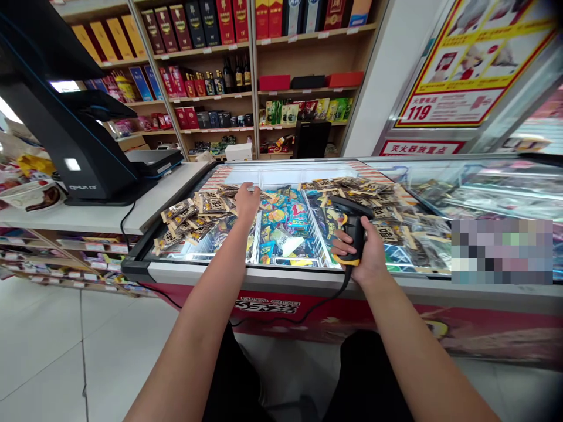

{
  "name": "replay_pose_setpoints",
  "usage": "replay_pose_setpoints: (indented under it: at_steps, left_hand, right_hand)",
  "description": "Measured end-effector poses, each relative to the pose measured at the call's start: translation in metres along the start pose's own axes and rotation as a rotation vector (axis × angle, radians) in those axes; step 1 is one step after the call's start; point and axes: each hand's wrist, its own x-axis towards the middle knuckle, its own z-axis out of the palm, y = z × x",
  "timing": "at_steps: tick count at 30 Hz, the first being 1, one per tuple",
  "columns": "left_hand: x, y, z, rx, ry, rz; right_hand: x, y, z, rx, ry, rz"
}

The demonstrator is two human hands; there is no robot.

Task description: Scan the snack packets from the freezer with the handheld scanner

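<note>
My left hand reaches over the chest freezer, at the right end of a pile of small brown-and-cream snack packets. Its thumb and bent fingers are apart with nothing visible between them; some fingertips are hidden. In my right hand is a black and yellow barcode scanner, gripped by its handle, with its head pointing up and left. The scanner's cable hangs down across the freezer front. Another spread of similar snack packets lies on the glass to the right of the scanner.
Under the glass, the freezer holds blue and yellow ice-cream packs in white wire baskets. On the left, a black point-of-sale machine stands on a white counter. Shelves of boxed goods rise behind. Part of the right side is pixelated.
</note>
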Motion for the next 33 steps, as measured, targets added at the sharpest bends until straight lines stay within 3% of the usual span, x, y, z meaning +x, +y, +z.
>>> replay_pose_setpoints:
  at_steps: [3,8,12,15,20,24,28,33]
  left_hand:
    - [-0.015,0.017,0.006,0.067,-0.035,0.031]
    - [-0.055,0.048,0.042,0.141,-0.361,0.23]
    - [-0.084,0.078,0.084,0.246,-0.604,0.474]
    - [-0.098,0.1,0.117,0.349,-0.629,0.66]
    - [-0.11,0.12,0.154,0.451,-0.546,0.795]
    - [-0.106,0.119,0.149,0.426,-0.512,0.748]
    - [-0.08,0.103,0.119,0.183,-0.429,0.487]
    - [-0.042,0.057,0.073,-0.229,-0.479,0.158]
  right_hand:
    - [-0.009,-0.02,-0.012,-0.033,0.007,-0.089]
    - [-0.031,-0.05,-0.039,-0.026,0.042,-0.168]
    - [-0.036,-0.051,-0.049,0.198,-0.02,-0.113]
    - [-0.034,-0.047,-0.051,0.333,-0.089,-0.055]
    - [-0.034,-0.046,-0.055,0.454,-0.147,-0.053]
    - [-0.034,-0.047,-0.056,0.453,-0.142,-0.024]
    - [-0.03,-0.047,-0.061,0.452,-0.165,-0.004]
    - [-0.027,-0.047,-0.063,0.444,-0.218,0.039]
